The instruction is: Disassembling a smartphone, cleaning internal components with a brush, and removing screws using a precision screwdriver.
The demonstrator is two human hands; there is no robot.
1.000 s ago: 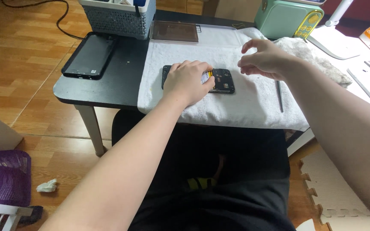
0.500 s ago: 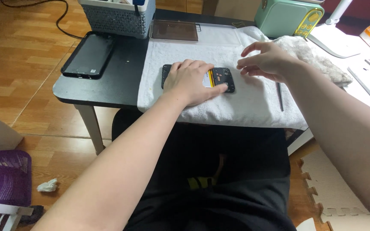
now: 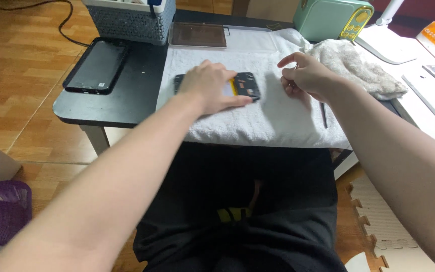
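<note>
An opened dark phone [image 3: 248, 85] with a yellow strip inside lies on a white towel [image 3: 278, 121] spread over the low dark table [image 3: 127, 100]. My left hand [image 3: 208, 86] lies flat over the phone's left part and presses it down. My right hand [image 3: 308, 76] hovers just to the right of the phone with thumb and fingers pinched together. Whether it holds some small thin thing is not clear. A slim dark tool [image 3: 323, 115] lies on the towel below my right hand.
A black tablet [image 3: 96, 65] lies at the table's left end. At the back stand a grey basket [image 3: 127, 20], a brown flat plate [image 3: 198, 35] and a mint green box [image 3: 331, 17]. A crumpled cloth [image 3: 358, 65] lies right, and a purple bag [image 3: 1, 211] on the floor.
My left hand has shifted a little on the phone, and the yellow strip inside now shows. My right hand stays pinched beside the phone's right end.
</note>
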